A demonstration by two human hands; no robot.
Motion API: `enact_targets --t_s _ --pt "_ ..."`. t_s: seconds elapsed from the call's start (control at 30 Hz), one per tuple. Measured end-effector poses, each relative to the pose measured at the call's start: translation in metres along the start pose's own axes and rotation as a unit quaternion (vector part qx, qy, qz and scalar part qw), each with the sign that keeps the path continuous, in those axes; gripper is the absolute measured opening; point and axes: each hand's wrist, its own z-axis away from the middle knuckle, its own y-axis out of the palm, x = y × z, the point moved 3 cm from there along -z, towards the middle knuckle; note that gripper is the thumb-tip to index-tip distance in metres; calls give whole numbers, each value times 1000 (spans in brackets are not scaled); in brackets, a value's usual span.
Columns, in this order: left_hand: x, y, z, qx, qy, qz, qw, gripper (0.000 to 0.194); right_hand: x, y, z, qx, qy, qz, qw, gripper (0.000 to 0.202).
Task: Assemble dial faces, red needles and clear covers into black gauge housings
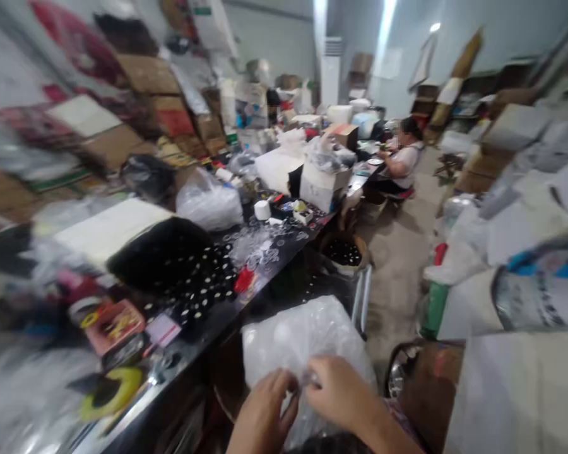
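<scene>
A large, full, translucent plastic bag (pixel 303 328) lies in front of me below the table edge. Its contents look pale and cannot be made out. My left hand (pixel 267 403) is closed, with curled fingers and thumb pinching the bag's gathered plastic. Just to its right, my right hand (pixel 338 391) is also closed on the gathered plastic. The two hands are close together, and the fingertips are partly hidden and blurred.
A long dark table (pixel 284 243) runs along the left with black-and-white small pieces (pixel 201 284), clear rings (pixel 260 246), a pink tray (pixel 113 325) and a yellow tape roll (pixel 111 394). A round bin (pixel 343 252) stands beyond the bag. Another person (pixel 404 157) sits farther back. Boxes line the right.
</scene>
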Motion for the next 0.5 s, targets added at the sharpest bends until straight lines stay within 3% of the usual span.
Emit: enact_targets --t_s 0.1,0.23,0.4,0.5 --pt "21 0 -15 38 -82 73 993 19 -31 5 -26 34 29 11 999 10" --pt "90 1 -18 33 -190 129 973 21 -61 -5 -59 17 62 25 998 14" --pt "190 5 -3 11 -287 165 944 24 -81 -58 -102 -15 77 36 996 13" --pt "233 12 16 4 -341 183 922 26 -85 -89 -125 -24 94 71 993 15"
